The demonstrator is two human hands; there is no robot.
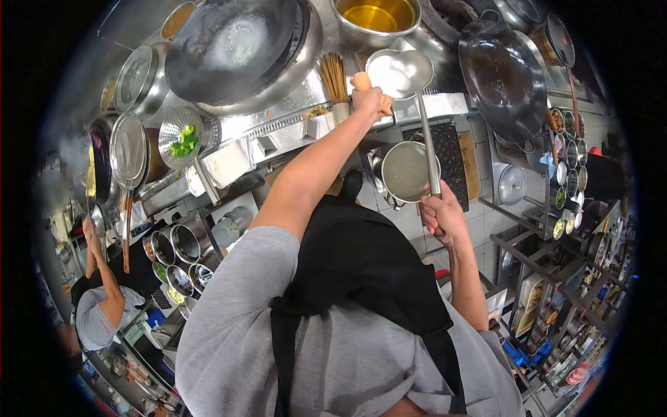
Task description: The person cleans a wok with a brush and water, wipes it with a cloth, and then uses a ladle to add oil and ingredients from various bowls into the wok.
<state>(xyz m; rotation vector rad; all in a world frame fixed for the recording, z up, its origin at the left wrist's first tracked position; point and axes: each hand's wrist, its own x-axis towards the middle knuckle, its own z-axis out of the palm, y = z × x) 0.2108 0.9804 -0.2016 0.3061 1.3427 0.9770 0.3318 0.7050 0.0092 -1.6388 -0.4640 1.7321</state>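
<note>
My left hand (369, 101) reaches forward over the stove edge, closed round a bunched peach-coloured cloth (362, 81). Whether the cloth wraps something is hidden. Just left of that hand stands a bamboo wok brush (333, 76). My right hand (445, 210) grips the handle end of a long metal ladle (413, 71). The ladle's bowl lies over a round vessel with white contents (383, 72), right of the cloth. Below the ladle's handle is a pot of cloudy liquid (408, 172).
A steaming wok (233, 52) sits at the upper left, with a pot of yellow oil (374, 17) beside it. Another dark wok (501, 80) stands at the right. A perforated strainer (182, 139) holds green vegetables. At the far left a co-worker (104, 309) works at another station.
</note>
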